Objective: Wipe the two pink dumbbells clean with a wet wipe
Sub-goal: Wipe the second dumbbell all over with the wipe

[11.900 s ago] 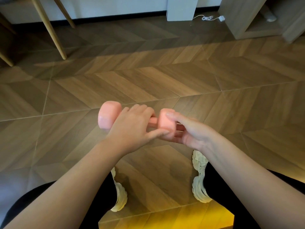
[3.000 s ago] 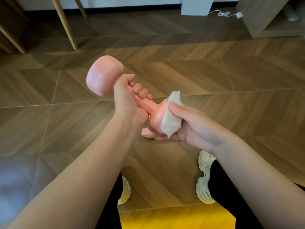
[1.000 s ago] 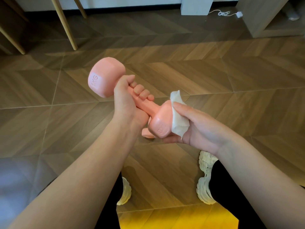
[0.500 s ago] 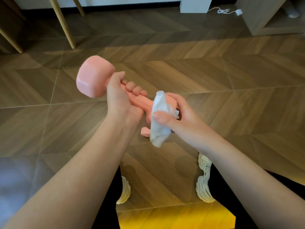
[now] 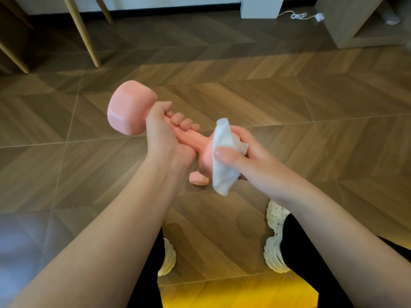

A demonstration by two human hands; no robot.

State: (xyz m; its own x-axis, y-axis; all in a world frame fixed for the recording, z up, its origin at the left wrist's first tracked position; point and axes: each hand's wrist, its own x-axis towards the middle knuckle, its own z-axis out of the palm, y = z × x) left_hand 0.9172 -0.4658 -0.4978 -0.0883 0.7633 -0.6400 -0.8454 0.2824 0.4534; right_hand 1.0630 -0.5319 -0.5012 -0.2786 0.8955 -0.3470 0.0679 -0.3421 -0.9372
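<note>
Left hand [image 5: 163, 138] curled round the handle [image 5: 191, 138], I am holding one pink dumbbell [image 5: 130, 107] above the floor [image 5: 289, 103] while my right hand [image 5: 246, 156] is pinching the wet wipe [image 5: 223, 161] against its near end; the second dumbbell [image 5: 198, 179] is lying below, probably unwiped.

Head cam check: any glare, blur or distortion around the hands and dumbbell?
Head view: dumbbell, wet wipe, left hand and right hand sharp, evenly lit. Head view: pale glare on floor lower left, yellow glow at bottom edge, floor seams bowed by wide-angle lens.
</note>
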